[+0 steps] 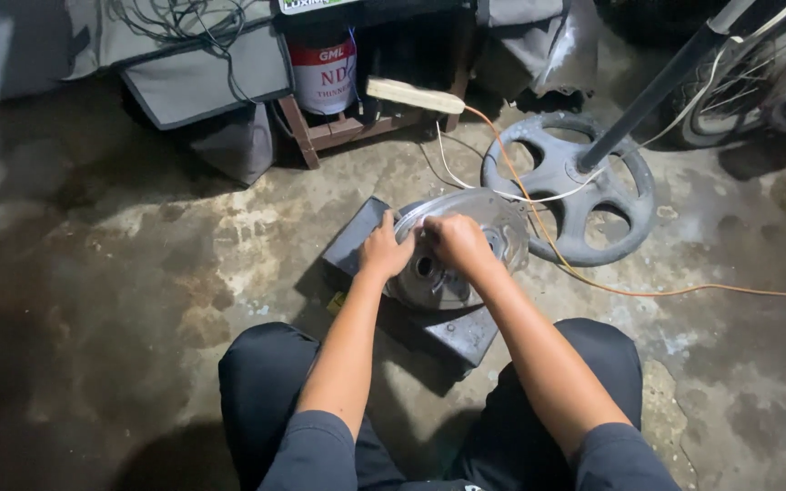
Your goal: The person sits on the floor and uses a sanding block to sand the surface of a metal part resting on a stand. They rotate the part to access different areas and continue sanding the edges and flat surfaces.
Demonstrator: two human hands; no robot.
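Both hands, left hand (384,250) and right hand (457,244), grip closed on the round shiny metal housing (488,227) (flat, hub bore upward) atop a dark steel block (357,238).

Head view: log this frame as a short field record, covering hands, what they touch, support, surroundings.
left hand: grips the rim of the metal disc
right hand: closed on the disc's top
support: dark metal block on the concrete floor
nearby: grey spoked wheel, orange cable, paint can
posture: person seated, knees apart
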